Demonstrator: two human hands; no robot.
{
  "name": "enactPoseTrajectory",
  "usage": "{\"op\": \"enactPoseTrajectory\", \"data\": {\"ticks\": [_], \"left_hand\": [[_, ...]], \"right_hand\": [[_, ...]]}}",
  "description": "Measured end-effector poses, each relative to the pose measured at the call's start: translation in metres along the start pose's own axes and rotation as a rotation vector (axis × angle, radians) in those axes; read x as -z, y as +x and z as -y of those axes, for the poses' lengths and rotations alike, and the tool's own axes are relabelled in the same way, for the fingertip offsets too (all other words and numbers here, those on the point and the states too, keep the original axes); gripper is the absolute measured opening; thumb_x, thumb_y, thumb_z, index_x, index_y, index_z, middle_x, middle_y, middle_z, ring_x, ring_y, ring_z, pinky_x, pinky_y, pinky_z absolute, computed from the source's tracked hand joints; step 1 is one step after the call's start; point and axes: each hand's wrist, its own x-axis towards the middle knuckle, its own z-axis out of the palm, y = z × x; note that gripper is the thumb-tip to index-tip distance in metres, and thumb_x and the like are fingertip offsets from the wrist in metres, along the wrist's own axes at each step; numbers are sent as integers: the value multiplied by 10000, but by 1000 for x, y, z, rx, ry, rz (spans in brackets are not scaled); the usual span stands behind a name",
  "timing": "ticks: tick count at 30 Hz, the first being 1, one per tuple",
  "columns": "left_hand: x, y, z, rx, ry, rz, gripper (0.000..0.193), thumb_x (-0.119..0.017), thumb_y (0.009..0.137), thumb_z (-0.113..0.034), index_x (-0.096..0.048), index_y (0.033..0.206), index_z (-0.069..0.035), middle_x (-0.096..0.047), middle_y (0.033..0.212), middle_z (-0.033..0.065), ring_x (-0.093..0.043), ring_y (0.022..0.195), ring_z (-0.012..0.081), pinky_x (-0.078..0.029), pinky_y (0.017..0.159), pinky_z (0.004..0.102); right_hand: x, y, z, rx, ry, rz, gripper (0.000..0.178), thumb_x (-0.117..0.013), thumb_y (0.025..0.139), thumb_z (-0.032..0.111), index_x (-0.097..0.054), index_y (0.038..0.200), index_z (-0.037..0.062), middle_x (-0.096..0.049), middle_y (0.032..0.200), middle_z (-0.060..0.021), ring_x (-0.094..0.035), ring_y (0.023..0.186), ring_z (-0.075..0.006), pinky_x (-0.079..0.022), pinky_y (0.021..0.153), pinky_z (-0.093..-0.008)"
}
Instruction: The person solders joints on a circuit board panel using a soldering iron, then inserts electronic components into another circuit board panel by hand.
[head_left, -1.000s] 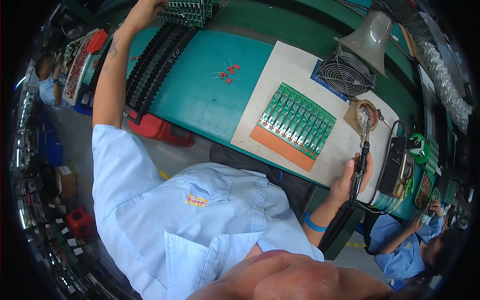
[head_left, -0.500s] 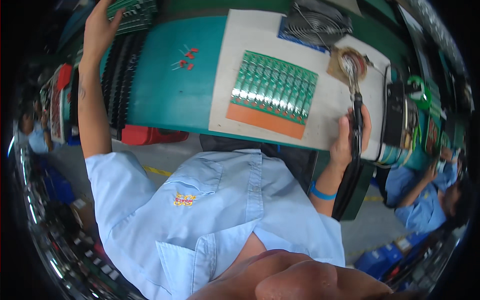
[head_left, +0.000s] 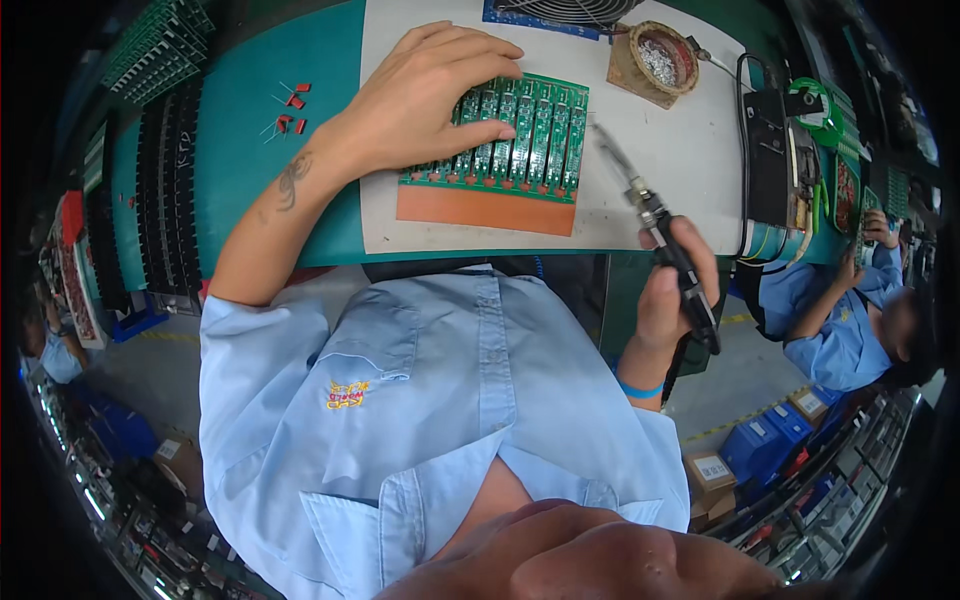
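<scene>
Green circuit panel [head_left: 542,140], under left hand [head_left: 430,95], right hand [head_left: 660,306] apart

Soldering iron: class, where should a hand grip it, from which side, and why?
The soldering iron is probably best gripped by its black handle, coming from the lower right, as the right hand does: the slim metal tip points up-left, so this should keep skin off it.
</scene>
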Motion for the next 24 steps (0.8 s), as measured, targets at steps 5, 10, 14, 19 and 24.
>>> {"op": "enactPoseTrajectory", "data": {"ticks": [5, 10, 14, 19, 24], "left_hand": [[6, -7, -1, 80, 44, 70, 495, -845, 797, -248, -696, 1251, -117, -673, 1356, 24, -614, 1248, 243, -372, 1166, 429], [-6, -15, 20, -3, 60, 18, 501, -825, 808, -263, -691, 1262, -99, -664, 1354, 58, -604, 1251, 259, -379, 1157, 447], [-9, -11, 19, -268, -44, -269, 529, -746, 881, -352, -634, 1294, -41, -624, 1371, 155, -568, 1277, 323, -369, 1158, 481], [4, -11, 4, 119, -40, 192, 490, -752, 871, -340, -652, 1259, -58, -620, 1380, 138, -554, 1288, 298, -344, 1164, 484], [5, -12, 2, 142, -47, 192, 464, -762, 860, -326, -663, 1230, -64, -616, 1380, 138, -556, 1275, 296, -357, 1147, 466]], "right_hand": [[-21, 11, 2, -82, 0, 175, 355, -747, 807, 74, -682, 1137, -39, -688, 1002, -194, -600, 845, -266, -498, 772, -357], [-33, 21, -3, -129, -53, 269, 361, -765, 760, 22, -697, 1110, -36, -694, 968, -164, -606, 830, -255, -498, 771, -338], [-37, 25, -7, -174, -119, 286, 367, -766, 736, -11, -704, 1097, -33, -697, 945, -140, -609, 819, -243, -497, 766, -326], [-36, 23, -13, -189, -102, 263, 400, -767, 712, -32, -706, 1107, -31, -700, 944, -137, -612, 808, -233, -498, 765, -319], [-36, 23, -12, -230, -57, 246, 400, -771, 719, -24, -711, 1114, -28, -700, 942, -138, -615, 812, -231, -499, 767, -318]]}}
